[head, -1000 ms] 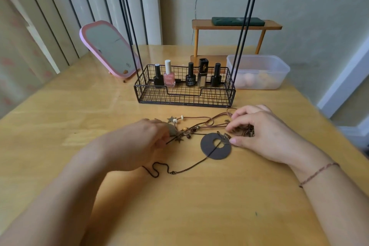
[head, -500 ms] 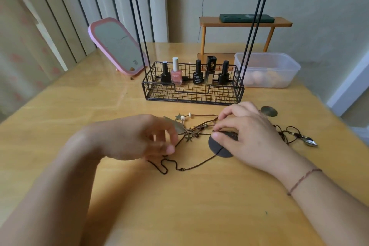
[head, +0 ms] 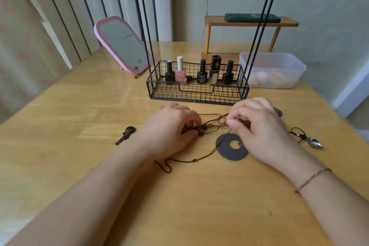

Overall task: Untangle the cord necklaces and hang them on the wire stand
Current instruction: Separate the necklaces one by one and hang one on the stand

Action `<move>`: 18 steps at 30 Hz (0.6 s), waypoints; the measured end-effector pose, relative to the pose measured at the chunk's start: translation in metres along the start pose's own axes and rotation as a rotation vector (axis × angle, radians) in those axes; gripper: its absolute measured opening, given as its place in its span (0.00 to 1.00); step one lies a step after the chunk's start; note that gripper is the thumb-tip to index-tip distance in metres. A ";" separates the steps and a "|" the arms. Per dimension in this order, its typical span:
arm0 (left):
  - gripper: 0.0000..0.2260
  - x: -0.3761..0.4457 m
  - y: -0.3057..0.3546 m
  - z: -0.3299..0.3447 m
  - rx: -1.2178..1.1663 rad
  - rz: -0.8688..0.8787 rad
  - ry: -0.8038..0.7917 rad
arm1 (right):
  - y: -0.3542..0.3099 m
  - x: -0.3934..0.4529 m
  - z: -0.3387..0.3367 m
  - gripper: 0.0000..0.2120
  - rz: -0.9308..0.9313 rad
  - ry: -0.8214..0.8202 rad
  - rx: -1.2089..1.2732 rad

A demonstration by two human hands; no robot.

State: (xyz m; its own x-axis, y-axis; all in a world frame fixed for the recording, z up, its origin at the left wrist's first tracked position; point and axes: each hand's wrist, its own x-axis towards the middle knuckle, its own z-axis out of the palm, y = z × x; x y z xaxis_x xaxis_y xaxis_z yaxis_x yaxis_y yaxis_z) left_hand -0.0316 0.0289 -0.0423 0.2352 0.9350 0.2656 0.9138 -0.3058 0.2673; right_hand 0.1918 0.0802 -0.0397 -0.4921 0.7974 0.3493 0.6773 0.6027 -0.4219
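The grip of the left hand point(head: 169, 126) is closed on the knotted cluster of brown cord necklaces with small beads and charms point(head: 203, 128), fingers curled around its left end. The grip of the right hand point(head: 257, 126) pinches a loop of the same brown cord between thumb and fingertips point(head: 232, 123), just right of the knot. Both hands rest low over the pale wooden counter point(head: 79, 166).

The tangle lies just in front of the black wire stand with a mesh basket base point(head: 197, 94), whose tall thin rods rise out of the top of the view. A flat dark grey ring-shaped pendant point(head: 225, 151) lies on the counter in front of the tangle, partly under the right hand, and a thin dark cord point(head: 179, 162) trails from it toward the left forearm. A small dark guitar-shaped charm point(head: 125, 135) lies on the counter to the left of the stand's front edge, apart from the tangle. A silvery leaf-shaped pendant on black cord point(head: 311, 142) lies to the right of the right hand.

Inside the stand's basket, five small nail polish bottles point(head: 201, 74) stand upright in a row. A pink-framed mirror point(head: 121, 46) leans left of the stand, and a clear plastic tub point(head: 273, 70) sits to its right.
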 end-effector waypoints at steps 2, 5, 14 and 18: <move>0.10 0.000 0.000 0.000 0.011 0.012 0.016 | -0.001 -0.001 -0.003 0.05 0.036 0.028 0.055; 0.09 0.001 0.000 -0.001 -0.041 -0.045 0.042 | -0.004 -0.004 -0.004 0.09 0.044 0.021 0.151; 0.08 0.003 -0.017 -0.005 -0.624 -0.271 0.057 | -0.016 -0.010 -0.004 0.10 -0.014 -0.148 0.694; 0.09 0.004 -0.022 -0.005 -0.760 -0.285 0.121 | -0.014 -0.012 -0.009 0.05 -0.102 -0.386 1.087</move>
State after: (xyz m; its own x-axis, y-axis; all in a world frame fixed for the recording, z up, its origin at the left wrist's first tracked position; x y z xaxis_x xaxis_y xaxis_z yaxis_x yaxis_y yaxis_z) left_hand -0.0518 0.0387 -0.0427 -0.0494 0.9826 0.1791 0.4489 -0.1384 0.8828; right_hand 0.1925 0.0619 -0.0306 -0.7785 0.5865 0.2234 -0.1104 0.2225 -0.9687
